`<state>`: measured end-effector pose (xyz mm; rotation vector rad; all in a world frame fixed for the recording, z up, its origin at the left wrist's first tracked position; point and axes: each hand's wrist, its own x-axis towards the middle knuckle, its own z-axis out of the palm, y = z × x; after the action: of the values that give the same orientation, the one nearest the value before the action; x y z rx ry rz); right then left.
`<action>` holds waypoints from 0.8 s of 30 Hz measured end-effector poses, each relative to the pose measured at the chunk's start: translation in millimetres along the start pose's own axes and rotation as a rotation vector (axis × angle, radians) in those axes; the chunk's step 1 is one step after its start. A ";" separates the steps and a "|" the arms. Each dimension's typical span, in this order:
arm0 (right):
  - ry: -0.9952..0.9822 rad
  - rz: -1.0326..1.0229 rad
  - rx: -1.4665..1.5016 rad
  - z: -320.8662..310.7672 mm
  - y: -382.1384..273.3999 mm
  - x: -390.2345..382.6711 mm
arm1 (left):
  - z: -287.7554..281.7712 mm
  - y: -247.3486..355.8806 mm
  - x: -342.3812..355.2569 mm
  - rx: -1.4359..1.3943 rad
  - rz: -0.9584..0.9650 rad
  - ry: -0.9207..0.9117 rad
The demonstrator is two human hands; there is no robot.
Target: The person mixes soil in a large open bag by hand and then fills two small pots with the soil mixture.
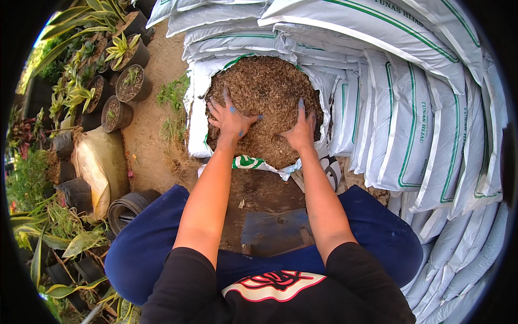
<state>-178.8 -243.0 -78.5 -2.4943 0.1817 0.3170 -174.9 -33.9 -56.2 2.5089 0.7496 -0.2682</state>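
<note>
In front of me an open white sack (198, 116) with green print holds a heap of loose brown, fibrous planting mix (267, 81). My left hand (233, 120) lies on the left part of the heap, palm down, its fingers and thumb spread. On the right part rests my right hand (300, 131), with thumb and fingers also apart. Neither hand grips anything, and bluish smudges mark the fingers. A strip of the mix lies between the two hands. The sack's rim is folded outward, and its front edge (259, 163) shows green and white print.
White filled sacks (415, 135) are stacked behind and to the right. On the left stand black potted plants (132, 83), a yellowish sack (100, 167) and nested black pots (129, 210). A dark blue flat piece (272, 229) lies between my legs. Bare soil (154, 140) shows left of the open sack.
</note>
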 end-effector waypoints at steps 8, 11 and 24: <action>0.213 -0.077 -0.083 6.2 -0.5 10.8 | 0.0 2.1 8.3 -0.091 0.071 0.098; 0.184 -0.081 0.008 -6.0 6.9 15.4 | -0.7 -2.9 1.9 -0.105 0.170 0.122; 0.018 -0.408 0.344 -69.7 -55.5 4.2 | -32.6 21.8 -30.0 -0.134 0.223 -0.048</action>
<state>-150.7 -239.9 6.2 -2.1284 -0.2459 0.0832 -186.2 -46.5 -9.8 2.4226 0.4483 -0.1923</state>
